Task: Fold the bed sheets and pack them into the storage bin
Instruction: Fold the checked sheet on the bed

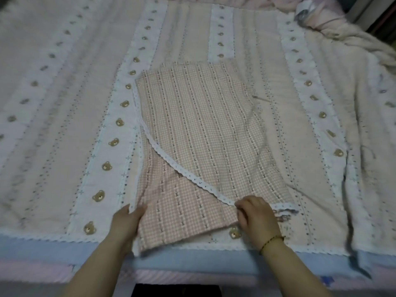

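Fingertips (239, 207) of the right hand (256, 218) curl tight and pinch the lace trim (171, 166) at its near end, by the near right corner of the checked sheet (203, 125). Left hand (128, 219): thumb on top of that sheet's near left edge, other fingers bunched at the edge and partly tucked out of sight, so we read it as a grip. Bracelet (272, 241) on the right wrist. Checked sheet lies mid-scene, roughly rectangular, one flap turned over so the trim runs diagonally from far left to near right, with wrinkles on its right side. Under it, spread flat, is the bear-print sheet (64, 125), unfolded. Crumpled white fabric (351, 39) sits at far right. Storage bin not in view. Our call: early stage. The checked piece is partly folded and needs more folds, the big sheet is untouched, and all the packing is left.
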Motion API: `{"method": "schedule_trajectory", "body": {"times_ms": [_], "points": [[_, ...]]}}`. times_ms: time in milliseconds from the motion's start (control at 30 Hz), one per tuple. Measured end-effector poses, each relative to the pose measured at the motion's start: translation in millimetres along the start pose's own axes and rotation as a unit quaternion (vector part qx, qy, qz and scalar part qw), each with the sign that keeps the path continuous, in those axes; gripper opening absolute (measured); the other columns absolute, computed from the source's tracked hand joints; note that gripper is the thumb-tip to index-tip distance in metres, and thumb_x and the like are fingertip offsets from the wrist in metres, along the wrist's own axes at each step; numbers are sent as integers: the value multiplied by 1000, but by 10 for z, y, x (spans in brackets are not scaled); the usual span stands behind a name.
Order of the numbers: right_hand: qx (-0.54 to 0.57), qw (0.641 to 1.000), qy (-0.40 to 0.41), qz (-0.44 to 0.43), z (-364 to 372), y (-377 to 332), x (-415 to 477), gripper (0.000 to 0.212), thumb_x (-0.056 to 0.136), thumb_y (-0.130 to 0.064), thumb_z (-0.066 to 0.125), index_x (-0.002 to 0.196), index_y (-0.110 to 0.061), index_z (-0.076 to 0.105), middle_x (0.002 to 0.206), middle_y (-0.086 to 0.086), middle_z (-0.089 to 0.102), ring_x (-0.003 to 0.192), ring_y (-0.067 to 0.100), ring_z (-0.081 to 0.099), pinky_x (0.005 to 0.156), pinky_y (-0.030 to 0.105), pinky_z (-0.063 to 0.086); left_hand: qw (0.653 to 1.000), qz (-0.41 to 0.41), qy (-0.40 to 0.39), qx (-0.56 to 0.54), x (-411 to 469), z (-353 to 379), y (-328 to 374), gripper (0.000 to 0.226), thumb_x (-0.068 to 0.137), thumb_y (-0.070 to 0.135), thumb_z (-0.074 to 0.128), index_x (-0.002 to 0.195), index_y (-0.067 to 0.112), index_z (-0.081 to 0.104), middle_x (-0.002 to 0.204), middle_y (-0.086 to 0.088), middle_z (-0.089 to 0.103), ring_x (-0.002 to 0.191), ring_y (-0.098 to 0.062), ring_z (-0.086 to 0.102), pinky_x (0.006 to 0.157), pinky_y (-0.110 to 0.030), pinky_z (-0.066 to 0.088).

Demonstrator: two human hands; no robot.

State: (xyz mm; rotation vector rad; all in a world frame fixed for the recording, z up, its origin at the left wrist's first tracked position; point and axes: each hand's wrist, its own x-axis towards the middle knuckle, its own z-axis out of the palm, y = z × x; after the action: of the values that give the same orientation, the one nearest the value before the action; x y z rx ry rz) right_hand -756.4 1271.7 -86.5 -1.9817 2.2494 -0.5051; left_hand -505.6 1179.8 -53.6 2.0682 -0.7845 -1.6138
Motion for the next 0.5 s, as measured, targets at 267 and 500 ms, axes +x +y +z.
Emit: {"method": "schedule_trajectory", "body": {"times_ms": [267, 500], "points": [[26, 998, -50, -2, -84, -55, 106, 7, 59, -17, 62, 60, -22, 66, 56, -11, 57, 48, 7, 51, 52, 2, 20, 973, 25, 75, 217, 291, -147, 137, 29, 89, 7, 55, 112, -12, 56, 116, -28, 58, 103, -40, 55, 81, -36, 40], [47, 981, -22, 189, -196, 56, 593, 19, 82, -3, 60, 100, -4, 68, 113, 15, 63, 104, 36, 55, 89, 39, 40, 963, 183, 111, 164, 646, 119, 726, 48, 87, 11, 53, 134, 9, 43, 141, -15, 40, 127, -30, 40, 102, -46, 39]]}}
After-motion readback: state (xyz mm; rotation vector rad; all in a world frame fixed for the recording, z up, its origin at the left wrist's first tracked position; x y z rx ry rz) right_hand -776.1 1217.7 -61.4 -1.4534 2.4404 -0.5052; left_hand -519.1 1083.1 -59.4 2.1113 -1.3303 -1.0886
